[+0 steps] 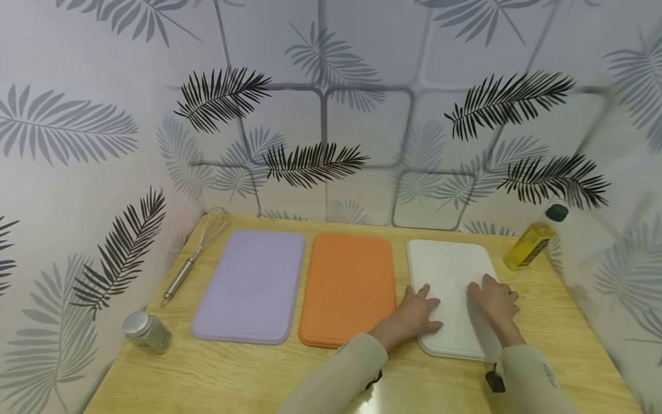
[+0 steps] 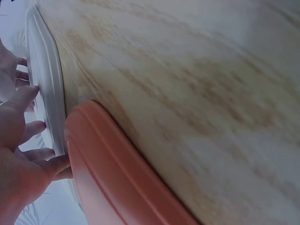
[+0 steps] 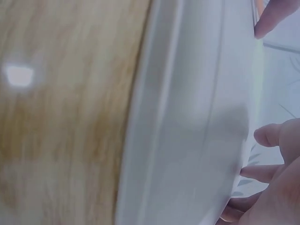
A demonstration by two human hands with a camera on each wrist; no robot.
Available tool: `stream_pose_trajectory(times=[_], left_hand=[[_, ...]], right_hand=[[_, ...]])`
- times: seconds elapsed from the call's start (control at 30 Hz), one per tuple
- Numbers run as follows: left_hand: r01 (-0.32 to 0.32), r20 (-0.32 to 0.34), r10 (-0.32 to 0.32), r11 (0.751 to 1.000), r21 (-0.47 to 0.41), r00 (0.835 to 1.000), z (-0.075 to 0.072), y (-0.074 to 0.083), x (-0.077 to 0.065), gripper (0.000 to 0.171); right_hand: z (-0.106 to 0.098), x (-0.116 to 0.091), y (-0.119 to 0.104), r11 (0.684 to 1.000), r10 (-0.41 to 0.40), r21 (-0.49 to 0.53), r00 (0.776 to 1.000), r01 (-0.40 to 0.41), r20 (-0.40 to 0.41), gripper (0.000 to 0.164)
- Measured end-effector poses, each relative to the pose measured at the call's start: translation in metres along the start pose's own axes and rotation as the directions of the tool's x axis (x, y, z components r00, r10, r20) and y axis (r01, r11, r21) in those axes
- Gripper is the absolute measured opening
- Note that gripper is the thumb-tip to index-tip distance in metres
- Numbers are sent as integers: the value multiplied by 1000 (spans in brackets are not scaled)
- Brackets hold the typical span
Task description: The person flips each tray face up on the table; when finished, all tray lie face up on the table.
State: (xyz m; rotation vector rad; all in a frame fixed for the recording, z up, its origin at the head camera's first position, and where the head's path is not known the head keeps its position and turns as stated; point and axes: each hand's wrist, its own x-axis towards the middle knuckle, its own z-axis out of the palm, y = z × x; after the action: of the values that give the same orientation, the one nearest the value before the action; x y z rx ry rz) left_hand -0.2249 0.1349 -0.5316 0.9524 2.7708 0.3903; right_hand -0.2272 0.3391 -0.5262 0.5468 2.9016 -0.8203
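Note:
A white rectangular board (image 1: 449,276) with rounded corners lies on the right part of the table, its moulded edge close up in the right wrist view. My left hand (image 1: 411,315) is at its left side, fingers spread, some fingertips along the left edge and the thumb over the top. At the right side is my right hand (image 1: 495,302), its fingers reaching over the right edge and its thumb pointing inward above the surface. Just left of the white board lies an orange board (image 1: 349,287) of similar shape, close beside my left hand in the left wrist view.
Left of the orange board lies a purple board (image 1: 250,284). A metal whisk (image 1: 192,261) lies along the table's left side, with a lidded glass jar (image 1: 148,332) nearer me. At the back right stands a bottle of yellow oil (image 1: 532,241). Leaf-patterned walls border the wooden table (image 1: 217,376).

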Motion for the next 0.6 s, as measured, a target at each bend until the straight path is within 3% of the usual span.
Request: stream_pose_trajectory(times=[0.23, 0.43, 0.6], left_hand=[[11, 10, -11, 1000, 4, 1000, -5, 3, -2, 53], [35, 23, -35, 999, -13, 999, -3, 4, -4, 54], [19, -7, -19, 1000, 7, 1000, 0, 3, -4, 54]], right_hand=[[-4, -2, -4, 999, 30, 12, 999, -30, -17, 62], [-11, 1, 1, 993, 80, 83, 997, -79, -1, 65], [-26, 6, 10, 991, 42, 125, 999, -44, 22, 65]])
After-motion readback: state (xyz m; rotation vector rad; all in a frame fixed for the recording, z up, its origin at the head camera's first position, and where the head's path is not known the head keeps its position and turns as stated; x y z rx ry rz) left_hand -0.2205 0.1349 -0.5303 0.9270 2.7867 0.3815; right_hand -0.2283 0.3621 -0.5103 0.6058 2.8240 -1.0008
